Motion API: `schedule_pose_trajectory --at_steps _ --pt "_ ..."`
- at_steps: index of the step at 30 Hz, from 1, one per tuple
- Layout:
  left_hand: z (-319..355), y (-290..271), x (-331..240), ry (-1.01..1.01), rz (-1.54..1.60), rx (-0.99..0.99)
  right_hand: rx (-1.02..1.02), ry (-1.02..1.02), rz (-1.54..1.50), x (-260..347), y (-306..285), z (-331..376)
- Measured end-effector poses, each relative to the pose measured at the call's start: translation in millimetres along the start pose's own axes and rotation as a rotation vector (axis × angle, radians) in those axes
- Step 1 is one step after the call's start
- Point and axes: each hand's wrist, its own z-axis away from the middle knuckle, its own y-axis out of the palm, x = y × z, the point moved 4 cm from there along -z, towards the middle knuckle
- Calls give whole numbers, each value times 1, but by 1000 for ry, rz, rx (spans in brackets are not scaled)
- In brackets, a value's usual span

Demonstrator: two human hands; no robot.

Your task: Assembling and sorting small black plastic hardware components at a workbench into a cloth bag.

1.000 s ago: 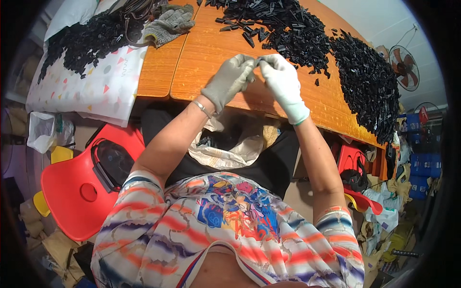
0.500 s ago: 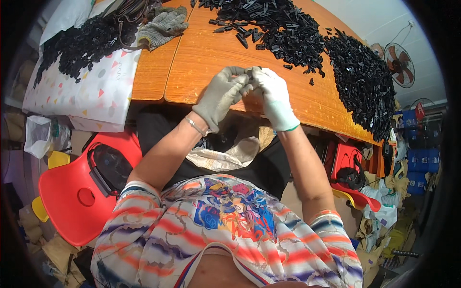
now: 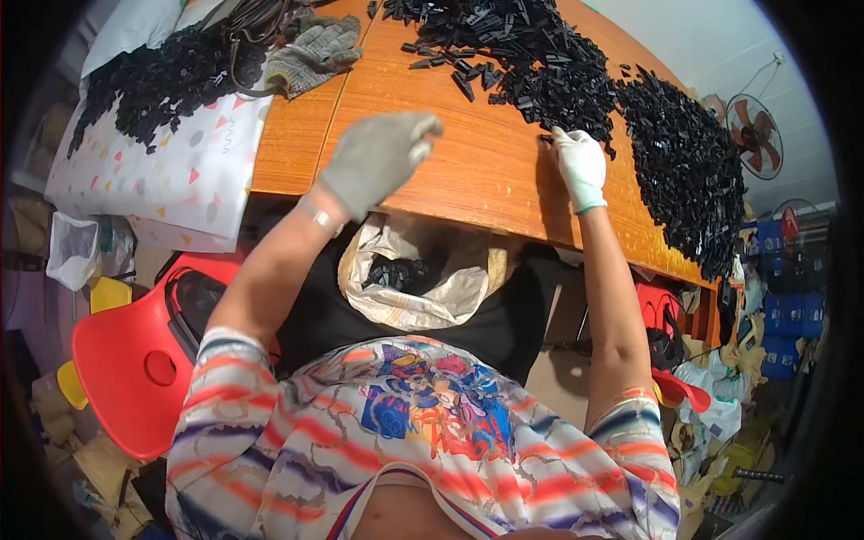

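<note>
My left hand (image 3: 382, 160), in a grey work glove, hangs over the near part of the wooden table (image 3: 468, 175). It is smeared by motion, and whether anything is in its bent fingers cannot be made out. At the near edge of a heap of narrow black plastic pieces (image 3: 549, 76), my right hand (image 3: 580, 162) in a white glove has its fingers pinched together. One small black plastic piece (image 3: 546, 139) shows at those fingertips. On my lap, below the table edge, an open whitish sack (image 3: 409, 310) holds more black pieces (image 3: 396, 273).
More black parts lie in a heap (image 3: 684, 162) on the right and another (image 3: 162, 85) on a patterned white sheet (image 3: 193, 175) at left. A grey knitted glove (image 3: 313, 56) rests by the far-left pile. Red chairs (image 3: 135, 360) flank me; a fan (image 3: 754, 135) stands far right.
My hands were together over the table edge and have parted. The right moved right to the black heap; the left moved slightly left. The sack's opening now shows more fully.
</note>
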Motion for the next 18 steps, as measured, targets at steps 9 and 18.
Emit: schedule_pose_trajectory --at_steps 9,18 --pt "-128 62 36 123 -326 104 220 19 204 17 16 -27" --pt "-126 65 39 215 -444 -113 257 -69 -388 21 9 12"
